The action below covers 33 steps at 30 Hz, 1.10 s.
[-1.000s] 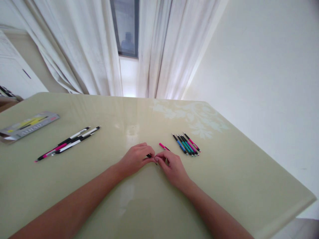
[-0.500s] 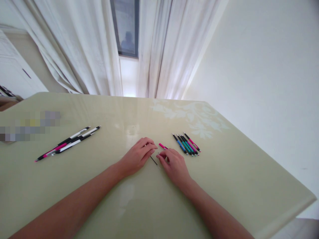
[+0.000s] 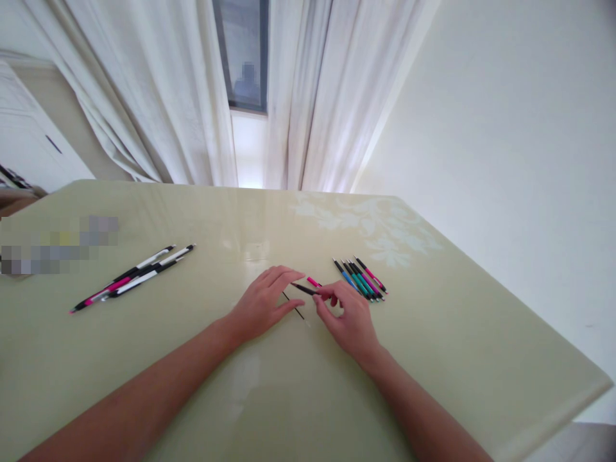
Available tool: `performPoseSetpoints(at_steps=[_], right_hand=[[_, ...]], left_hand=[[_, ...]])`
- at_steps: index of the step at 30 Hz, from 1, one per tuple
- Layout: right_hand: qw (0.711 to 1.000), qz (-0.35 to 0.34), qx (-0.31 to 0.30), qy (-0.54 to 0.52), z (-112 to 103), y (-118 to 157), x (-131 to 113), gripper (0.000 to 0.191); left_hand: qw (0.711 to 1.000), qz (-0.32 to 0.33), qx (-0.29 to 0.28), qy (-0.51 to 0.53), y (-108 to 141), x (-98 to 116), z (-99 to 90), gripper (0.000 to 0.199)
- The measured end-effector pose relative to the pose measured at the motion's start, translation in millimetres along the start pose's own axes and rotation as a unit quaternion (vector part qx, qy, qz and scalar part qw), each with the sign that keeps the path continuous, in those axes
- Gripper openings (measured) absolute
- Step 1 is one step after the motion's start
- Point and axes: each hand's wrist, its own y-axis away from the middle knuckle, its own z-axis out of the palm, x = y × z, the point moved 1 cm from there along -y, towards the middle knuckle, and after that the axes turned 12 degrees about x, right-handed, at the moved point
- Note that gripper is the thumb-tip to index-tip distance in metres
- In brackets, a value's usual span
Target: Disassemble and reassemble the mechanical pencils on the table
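My right hand (image 3: 347, 316) pinches a dark pen part (image 3: 305, 290) between thumb and fingertips, its far end pointing left. My left hand (image 3: 264, 301) is open, thumb and fingers apart, with the tip of that part close to its fingers; whether they touch I cannot tell. A thin black ink refill (image 3: 299, 314) lies on the table by my left thumb, its upper end passing behind the hand. Just beyond the dark part lies a pink pen barrel (image 3: 314, 282), partly hidden by my right hand.
Several slim pens (image 3: 360, 279) in blue, green, purple and pink lie side by side at the right. On the left rests a loose pile of white, black and pink pens (image 3: 139, 273). A blurred item (image 3: 60, 247) sits at the far left of the pale glossy table (image 3: 231, 398).
My left thumb has parted from its fingers. My right hand has shifted slightly right, and the dark pen part now shows between the hands.
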Motion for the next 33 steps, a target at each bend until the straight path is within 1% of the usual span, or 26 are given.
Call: performPoseSetpoints(at_steps=[1,2,4,6,9,13,16,20,23,26,30,33], right_hand=[[0.999,0.006,0.007,0.031,-5,-2,4,0.008],[0.998,0.011,-0.003,0.061,-10,-3,8,0.008],[0.992,0.021,-0.062,0.11,-16,-5,16,0.008],[0.981,0.036,-0.112,0.153,-18,-6,21,0.009],[0.97,0.054,-0.141,0.192,-18,-6,22,0.009],[0.963,0.065,-0.169,0.198,-15,-4,16,0.009],[0.969,0.054,-0.166,0.173,-10,-2,11,0.008],[0.977,0.035,-0.148,0.148,-3,1,8,0.008],[0.975,0.05,-0.136,0.166,-2,0,10,0.007],[0.972,0.071,-0.137,0.18,-4,-1,14,0.007],[0.971,0.071,-0.143,0.179,-4,-2,15,0.009],[0.972,0.071,-0.138,0.178,-4,-1,15,0.009]], left_hand=[[1.0,-0.012,-0.002,-0.014,-1,0,0.1,0.037],[0.999,-0.019,-0.009,-0.024,-1,0,0.3,0.031],[0.998,-0.018,-0.039,-0.036,-2,0,0.8,0.02],[0.996,-0.005,-0.076,-0.042,-2,1,1.1,0.015],[0.992,0.009,-0.119,-0.046,-2,2,1.2,0.018],[0.988,-0.012,-0.147,-0.049,-4,2,1.3,0.021],[0.987,-0.014,-0.154,-0.047,-4,2,2.1,0.021],[0.988,-0.008,-0.146,-0.042,-4,1,2.7,0.018],[0.988,-0.009,-0.144,-0.045,-3,0,2.7,0.018],[0.988,-0.009,-0.148,-0.047,-3,1,2.6,0.019],[0.987,-0.012,-0.154,-0.049,-3,0,2.7,0.021],[0.988,-0.02,-0.148,-0.042,-3,0,2.9,0.019]])
